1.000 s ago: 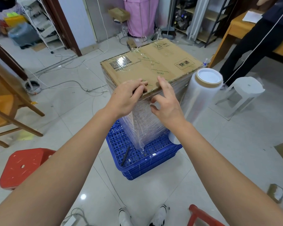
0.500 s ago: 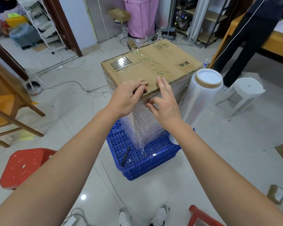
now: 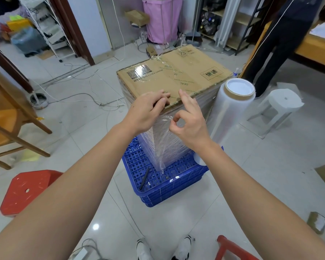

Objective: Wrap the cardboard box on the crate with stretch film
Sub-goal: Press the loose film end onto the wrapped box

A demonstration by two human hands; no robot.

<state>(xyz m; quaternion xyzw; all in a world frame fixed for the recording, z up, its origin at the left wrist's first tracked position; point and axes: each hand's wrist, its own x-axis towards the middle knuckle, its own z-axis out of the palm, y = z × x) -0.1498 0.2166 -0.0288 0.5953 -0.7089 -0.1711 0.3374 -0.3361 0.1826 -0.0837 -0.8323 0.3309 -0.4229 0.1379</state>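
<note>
Right hand [image 3: 190,121] lower; roll [image 3: 228,117] upright

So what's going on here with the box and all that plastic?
A person is wrapping a cardboard box that stands on a blue crate in stretch film. The box's sides are already covered in film, the top mostly bare. The left hand presses on the near top corner, while the right hand pinches a bit of film at that corner. The film roll stands upright beside the box, on the right.
</note>
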